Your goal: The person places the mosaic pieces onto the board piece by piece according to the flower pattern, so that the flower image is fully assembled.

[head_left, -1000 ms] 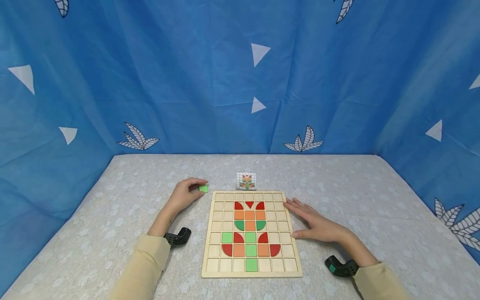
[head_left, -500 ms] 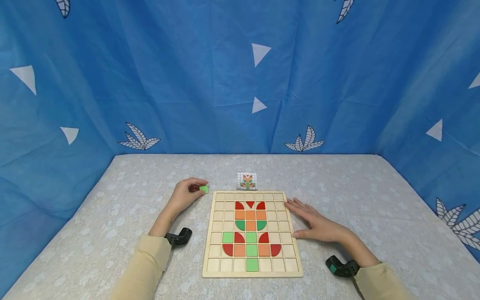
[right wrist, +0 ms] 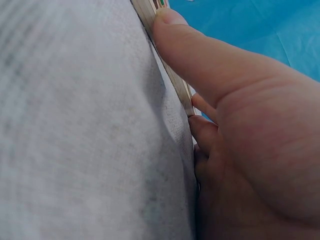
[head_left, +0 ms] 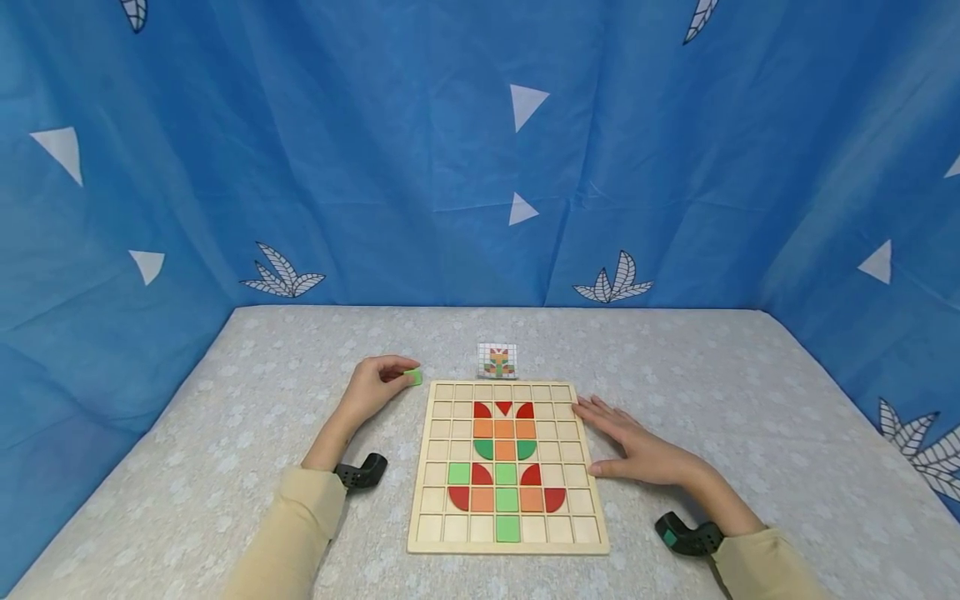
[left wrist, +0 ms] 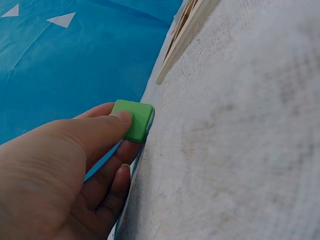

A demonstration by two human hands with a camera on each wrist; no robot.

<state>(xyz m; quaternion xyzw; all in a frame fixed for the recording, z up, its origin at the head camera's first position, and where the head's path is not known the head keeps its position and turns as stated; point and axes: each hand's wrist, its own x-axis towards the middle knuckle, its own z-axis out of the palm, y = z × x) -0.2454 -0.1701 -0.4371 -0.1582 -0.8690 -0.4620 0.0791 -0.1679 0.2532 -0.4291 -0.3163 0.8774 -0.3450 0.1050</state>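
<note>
Between thumb and fingers my left hand [head_left: 372, 388] pinches a light green square tile [left wrist: 134, 120], just left of the far left corner of a wooden grid board [head_left: 438, 540]. Red, orange and green tiles sit in the board's cells, among them a red triangle [head_left: 504, 408], an orange square [head_left: 506, 450] and a light green square [head_left: 507, 528]. My right hand [head_left: 637, 450] rests along the board's right edge, thumb and fingertips touching the rim and the fingers fairly straight. In the right wrist view the thumb [right wrist: 200, 52] lies against the board's side.
Beyond the board's far edge stands a small pattern card [head_left: 497, 361] printed with a coloured grid design. A pale patterned cloth [head_left: 247, 467] covers the table. Blue curtains [head_left: 420, 150] enclose the back and both sides.
The whole head view has shifted slightly, moving everything a little to the right. The left hand keeps its pinch on the green tile, and the right hand stays at the board's edge.
</note>
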